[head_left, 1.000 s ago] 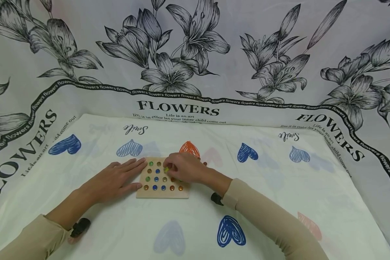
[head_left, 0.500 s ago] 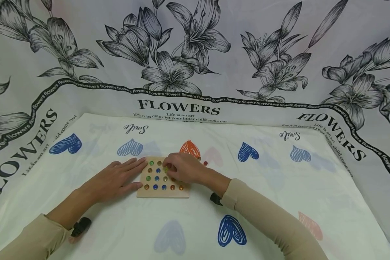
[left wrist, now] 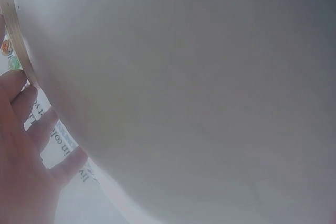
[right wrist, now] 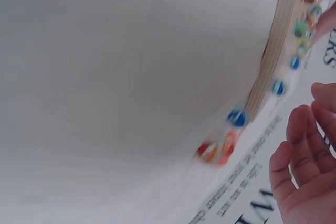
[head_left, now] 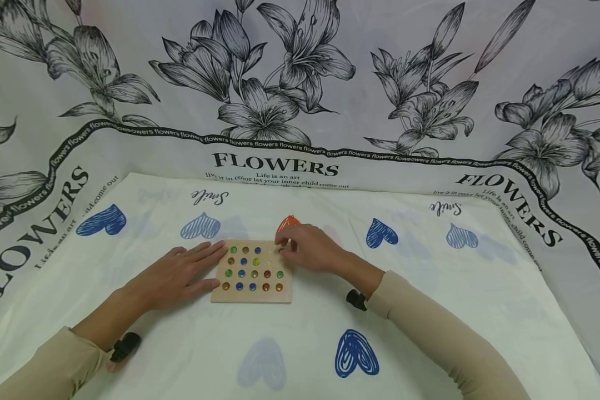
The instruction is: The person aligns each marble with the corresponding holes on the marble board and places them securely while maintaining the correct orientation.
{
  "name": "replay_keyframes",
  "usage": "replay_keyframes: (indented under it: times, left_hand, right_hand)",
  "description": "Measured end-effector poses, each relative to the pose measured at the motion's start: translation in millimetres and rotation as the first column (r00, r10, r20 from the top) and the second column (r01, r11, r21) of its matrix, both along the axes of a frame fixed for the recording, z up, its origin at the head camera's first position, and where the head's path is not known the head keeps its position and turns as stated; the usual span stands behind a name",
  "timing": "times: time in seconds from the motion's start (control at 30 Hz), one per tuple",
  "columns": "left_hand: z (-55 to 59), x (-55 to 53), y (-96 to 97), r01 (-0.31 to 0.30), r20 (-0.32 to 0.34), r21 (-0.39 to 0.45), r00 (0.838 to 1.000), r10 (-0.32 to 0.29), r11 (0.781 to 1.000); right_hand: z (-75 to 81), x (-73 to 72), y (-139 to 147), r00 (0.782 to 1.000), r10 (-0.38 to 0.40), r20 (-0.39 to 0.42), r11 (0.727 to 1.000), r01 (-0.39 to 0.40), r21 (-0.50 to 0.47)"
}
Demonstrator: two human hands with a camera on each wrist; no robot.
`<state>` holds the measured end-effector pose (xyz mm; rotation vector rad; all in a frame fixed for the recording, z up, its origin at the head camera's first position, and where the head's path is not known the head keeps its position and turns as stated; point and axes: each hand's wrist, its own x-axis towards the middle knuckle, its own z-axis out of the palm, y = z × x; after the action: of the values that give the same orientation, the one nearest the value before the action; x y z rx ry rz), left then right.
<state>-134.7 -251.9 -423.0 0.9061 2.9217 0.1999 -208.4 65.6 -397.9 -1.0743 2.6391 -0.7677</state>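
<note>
A square wooden board (head_left: 250,296) lies on the cloth, with rows of coloured glass marbles in its hollows. In the head view a yellow-green marble (head_left: 255,261) sits among blue, green and amber ones. My left hand (head_left: 182,278) rests at the board's left edge, fingers extended and touching it. Over the board's far right corner is my right hand (head_left: 312,247), fingers bent loosely and no marble visible between them. The right wrist view shows that hand (right wrist: 310,166) beside the board, with a blue marble (right wrist: 238,117) and blurred red-orange marbles (right wrist: 215,153) by the board's end.
A white cloth (head_left: 410,328) printed with hearts covers the table. Behind it hangs a flower-printed sheet (head_left: 355,128). Dark wrist cameras (head_left: 125,348) sit under both forearms.
My right hand has let go of the yellow-green marble, which stays in the board, and has moved right to the far corner. My left hand has stayed in place.
</note>
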Motion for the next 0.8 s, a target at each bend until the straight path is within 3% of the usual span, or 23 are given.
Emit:
replay_keyframes:
  times: [0.23,0.47,0.8]
  left_hand:
    - [-2.0,1.6,0.5,0.007,-0.009,0.009,1.000,-0.007,1.000]
    - [-2.5,3.4,1.9,0.008,-0.015,-0.003,1.000,-0.008,1.000]
    - [-2.0,6.9,3.3,0.014,-0.041,0.010,0.999,-0.014,1.000]
  right_hand:
    - [-1.1,-6.9,27.5,0.998,-0.055,-0.031,0.998,0.055,0.006]
    - [-11.1,-9.6,54.5,0.992,-0.127,0.017,0.992,0.127,0.025]
    - [-22.9,-3.9,70.1,0.993,-0.112,0.025,0.994,0.111,0.021]
